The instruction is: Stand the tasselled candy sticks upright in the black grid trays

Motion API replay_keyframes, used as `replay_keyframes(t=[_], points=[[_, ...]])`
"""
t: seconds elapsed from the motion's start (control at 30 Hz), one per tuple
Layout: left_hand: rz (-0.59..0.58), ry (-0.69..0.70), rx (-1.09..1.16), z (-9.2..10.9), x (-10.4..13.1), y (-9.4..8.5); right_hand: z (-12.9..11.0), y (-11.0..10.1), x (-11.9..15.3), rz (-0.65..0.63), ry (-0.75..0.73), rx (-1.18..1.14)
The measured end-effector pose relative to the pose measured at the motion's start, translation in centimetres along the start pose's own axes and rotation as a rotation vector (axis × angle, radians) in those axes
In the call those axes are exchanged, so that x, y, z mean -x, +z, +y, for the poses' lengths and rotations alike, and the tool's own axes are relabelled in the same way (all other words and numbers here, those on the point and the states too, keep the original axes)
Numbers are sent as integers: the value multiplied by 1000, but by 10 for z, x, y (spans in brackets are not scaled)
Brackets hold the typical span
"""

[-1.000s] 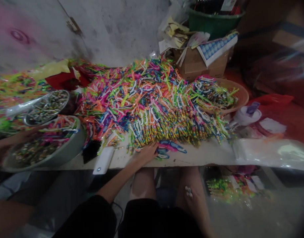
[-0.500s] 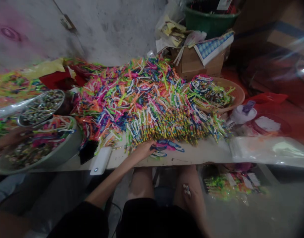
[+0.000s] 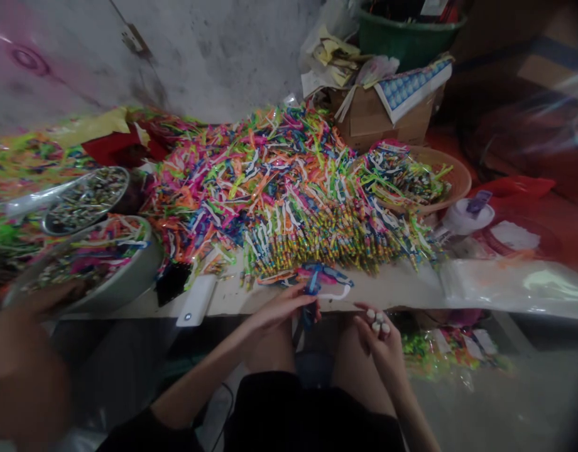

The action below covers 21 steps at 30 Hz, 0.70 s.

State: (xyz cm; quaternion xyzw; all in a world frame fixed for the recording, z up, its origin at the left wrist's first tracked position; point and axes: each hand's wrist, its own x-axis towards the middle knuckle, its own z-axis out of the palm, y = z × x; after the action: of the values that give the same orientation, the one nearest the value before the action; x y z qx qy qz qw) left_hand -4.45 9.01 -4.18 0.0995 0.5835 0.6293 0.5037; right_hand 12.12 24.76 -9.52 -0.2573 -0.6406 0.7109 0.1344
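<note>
My left hand (image 3: 291,307) is closed on a dark blue ribbon-like strip (image 3: 310,290), one end of which hangs below the table's front edge. Beside it on the tabletop lie several blue, orange and white strips (image 3: 336,276). My right hand (image 3: 383,342) hovers above my right thigh, fingers curled around several small white round-ended pieces (image 3: 378,323); their exact kind is unclear. Just beyond my hands, striped yellow-green sticks (image 3: 308,245) with coloured strips lie packed in a row, in front of a large heap of bright strips (image 3: 251,163).
At the left, another person's hand (image 3: 58,295) reaches into a pale tub (image 3: 152,257). A metal bowl (image 3: 124,194) stands behind it. A white flat bar (image 3: 197,301) lies at the table edge. An orange basin (image 3: 461,179), white cup (image 3: 482,220) and plastic sheets (image 3: 506,285) are on the right.
My left hand has drawn back toward the table edge and lifted a blue strip. My right hand has risen from my thigh toward it, keeping the white pieces. The other person's arm has moved.
</note>
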Motion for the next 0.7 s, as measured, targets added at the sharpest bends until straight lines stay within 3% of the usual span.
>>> replay_keyframes(t=[0.1, 0.2, 0.43, 0.57, 0.7], points=[[-53, -1, -10, -1, 6, 13, -45, 6, -11, -41, -63, -65], [-120, 39, -80, 0, 9, 20, -66, 10, -16, -52, -129, -53], [-323, 137, -450, 8, 16, 25, -77, 13, -30, -145, -129, 21], [-448, 52, -419, 9, 21, 32, -81, 14, -35, -215, -119, 61], [-399, 63, -298, 9, 24, 37, -79, 13, -35, -171, -108, 26]])
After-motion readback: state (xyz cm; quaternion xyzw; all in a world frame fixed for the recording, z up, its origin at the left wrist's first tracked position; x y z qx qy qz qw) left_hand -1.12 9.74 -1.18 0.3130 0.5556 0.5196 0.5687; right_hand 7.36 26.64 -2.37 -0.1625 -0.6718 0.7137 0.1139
